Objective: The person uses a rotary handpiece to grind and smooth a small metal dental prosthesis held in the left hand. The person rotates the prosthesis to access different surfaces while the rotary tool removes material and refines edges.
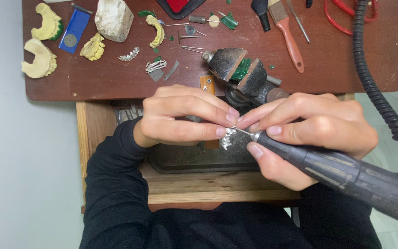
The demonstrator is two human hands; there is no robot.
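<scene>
My left hand (180,117) pinches a small silver metal dental piece (227,137) between thumb and fingers, over an open wooden drawer (93,133). My right hand (309,133) grips a dark rotary handpiece (346,173) like a pen. Its thin bur tip (242,131) touches the metal piece. The handpiece body runs out to the lower right, and its coiled black cord (374,87) climbs to the top right. Both sleeves are black.
On the brown bench top (346,69) lie yellow dental casts (40,57), a white plaster block (114,18), a blue card (73,31), more silver pieces (130,55), a small vise (242,74) with green wax, a brush (289,34) and red-handled scissors (342,18).
</scene>
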